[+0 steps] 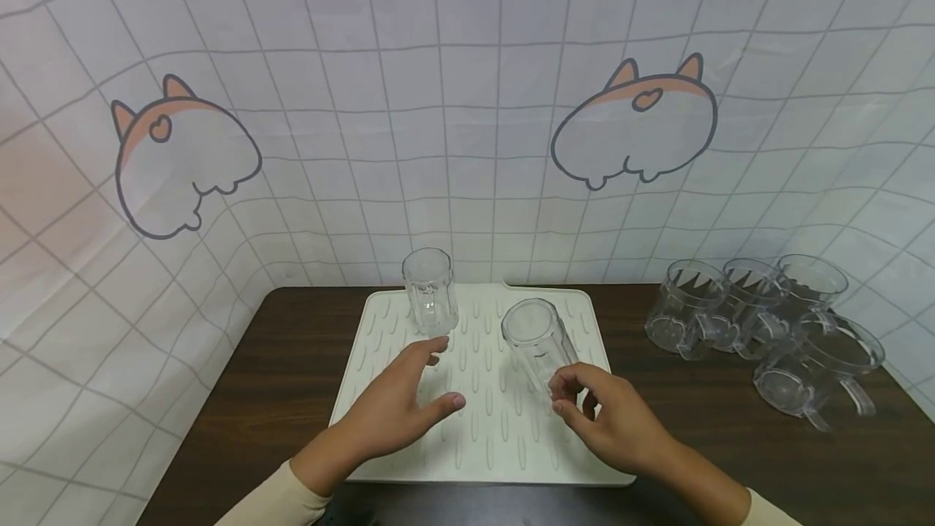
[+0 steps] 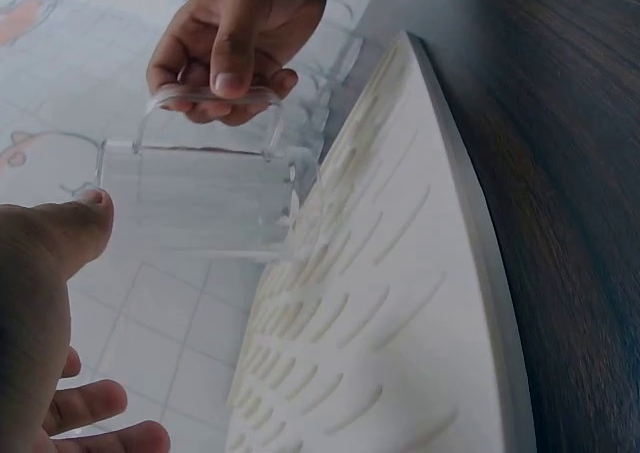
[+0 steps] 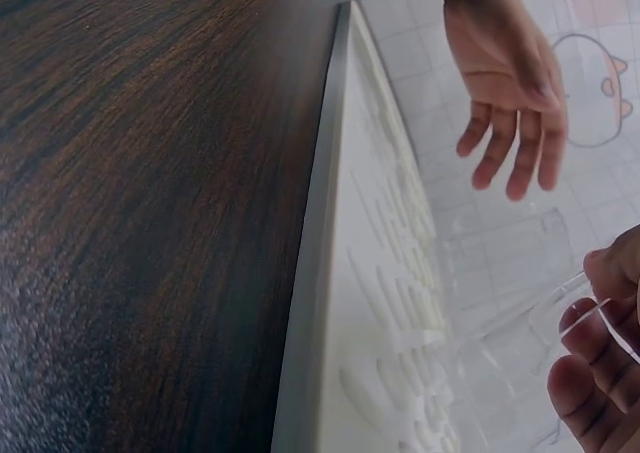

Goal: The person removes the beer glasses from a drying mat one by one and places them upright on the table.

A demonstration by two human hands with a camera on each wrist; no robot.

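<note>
My right hand [image 1: 613, 420] pinches the handle of a clear mug [image 1: 536, 339] over the right half of a white ribbed mat [image 1: 478, 461]. In the left wrist view, thumb and curled fingers close on that handle [image 2: 215, 95]. One end of the mug lies near the mat; whether it touches is hard to tell. My left hand [image 1: 398, 400] hovers over the mat's left side, its fingers extended and thumb apart, holding nothing. Beyond it, a second clear mug [image 1: 431, 295] stands at the mat's back left.
On the dark wood table [image 1: 248, 396], several clear mugs stand grouped at the right, among them a front one [image 1: 811, 368] and a back left one [image 1: 682, 307]. A white grid-patterned cloth [image 1: 467, 104] with animal drawings hangs behind and at both sides.
</note>
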